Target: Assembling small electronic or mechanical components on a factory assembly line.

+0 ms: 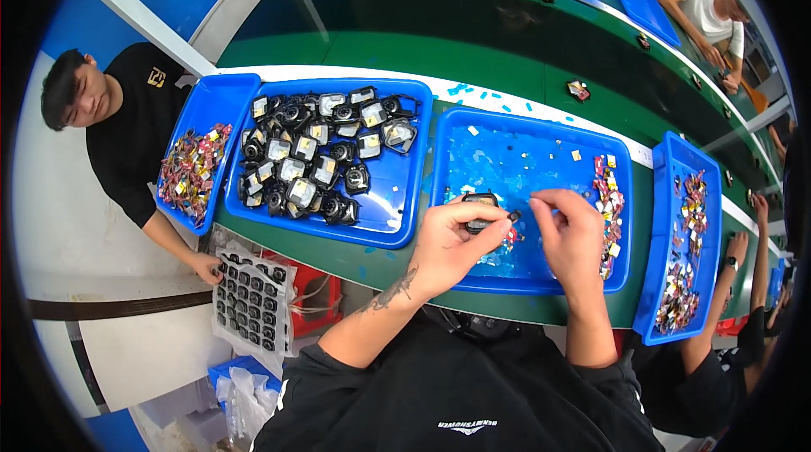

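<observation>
Your left grip [454, 247] is clamped on the case [480, 200]; steady it over the tray [541, 281]. Whether your right grip [573, 239] pinches anything, I can't tell.

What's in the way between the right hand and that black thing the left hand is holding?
Only the left hand's own fingertips and a small dark piece beside them, on the black casing's right side. Between those and the right hand, nothing visible: just a gap over the blue tray.
</observation>
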Tool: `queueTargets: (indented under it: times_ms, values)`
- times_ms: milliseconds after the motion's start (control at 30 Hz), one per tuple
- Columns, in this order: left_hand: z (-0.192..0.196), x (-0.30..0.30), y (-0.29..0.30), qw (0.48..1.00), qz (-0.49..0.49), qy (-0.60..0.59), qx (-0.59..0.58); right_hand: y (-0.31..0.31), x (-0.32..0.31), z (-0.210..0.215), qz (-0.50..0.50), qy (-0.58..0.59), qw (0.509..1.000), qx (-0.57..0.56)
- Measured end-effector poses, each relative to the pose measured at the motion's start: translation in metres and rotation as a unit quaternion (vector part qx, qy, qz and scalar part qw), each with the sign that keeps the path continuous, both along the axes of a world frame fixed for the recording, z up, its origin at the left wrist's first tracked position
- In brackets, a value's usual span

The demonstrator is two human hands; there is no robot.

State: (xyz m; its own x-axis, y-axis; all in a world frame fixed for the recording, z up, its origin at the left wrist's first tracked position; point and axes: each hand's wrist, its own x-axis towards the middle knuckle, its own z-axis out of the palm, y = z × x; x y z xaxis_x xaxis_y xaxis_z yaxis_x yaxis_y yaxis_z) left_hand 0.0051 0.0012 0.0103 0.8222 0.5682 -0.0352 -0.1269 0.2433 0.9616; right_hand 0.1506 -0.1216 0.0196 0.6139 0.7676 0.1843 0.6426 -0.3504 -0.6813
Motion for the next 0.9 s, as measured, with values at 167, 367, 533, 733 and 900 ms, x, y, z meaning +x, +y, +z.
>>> queueTargets:
  times_ms: [167,367,533,733,900]
  values:
    - [-0.003,0.004,0.000,1.000,-0.023,0.001,-0.018,0.001,-0.019,0.017,0.035,0.271,0.949,0.159]
    - [0.001,0.004,-0.004,0.997,-0.020,-0.051,-0.055,-0.001,-0.019,0.016,-0.025,0.148,0.958,0.242]
    - [0.004,0.001,0.011,0.996,0.032,-0.030,0.082,-0.007,-0.021,0.019,-0.001,0.331,0.914,0.233]
    - [0.015,0.001,-0.002,0.993,-0.022,-0.004,0.115,-0.008,-0.019,0.012,0.059,0.498,0.821,0.273]
    - [0.011,0.002,-0.001,0.996,-0.029,-0.017,0.083,-0.007,-0.022,0.009,0.068,0.521,0.809,0.265]
